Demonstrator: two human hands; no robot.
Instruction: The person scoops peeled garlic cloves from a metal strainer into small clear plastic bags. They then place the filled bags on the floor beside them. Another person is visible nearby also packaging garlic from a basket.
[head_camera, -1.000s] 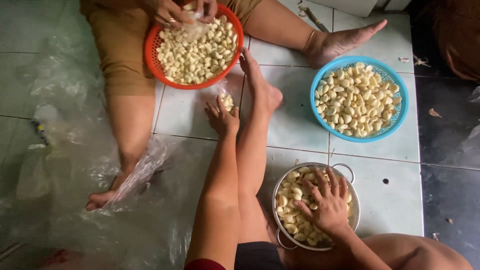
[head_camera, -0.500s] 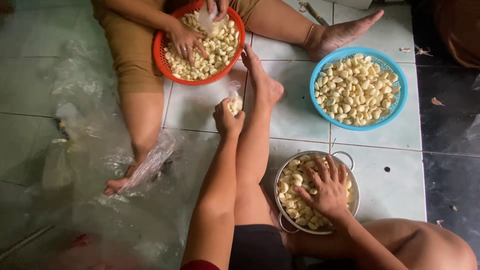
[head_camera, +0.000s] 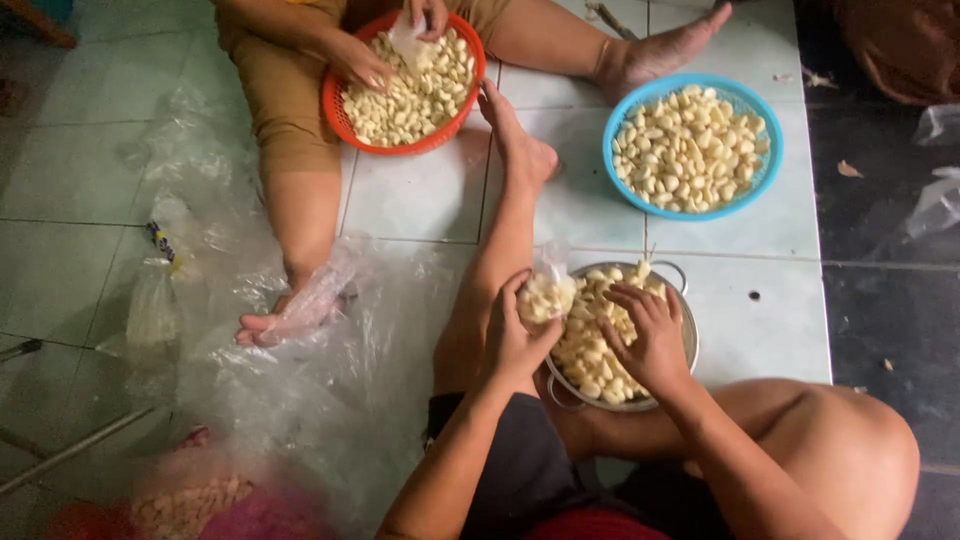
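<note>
— What is the person holding?

— A small clear bag (head_camera: 545, 296) of peeled garlic cloves, pale cream and lumpy, held in the left hand (head_camera: 515, 335) just over the rim of a metal bowl (head_camera: 685, 310). The fingers are curled around the bag from below, mouth upward, likely so nothing spills.

— And the other hand?

— The right hand (head_camera: 650, 335) lies on the cloves in the bowl, fingers spread and bent as if scooping. The bowl sits on the tiled floor between the person's legs, close in for reach.

— Anything around them?

— A blue basket (head_camera: 765, 175) of cloves is just beyond. Opposite, another person's hands (head_camera: 355, 60) are in a red basket (head_camera: 335, 100) of cloves. Crumpled plastic sheeting (head_camera: 300, 370) lies to the left.
</note>
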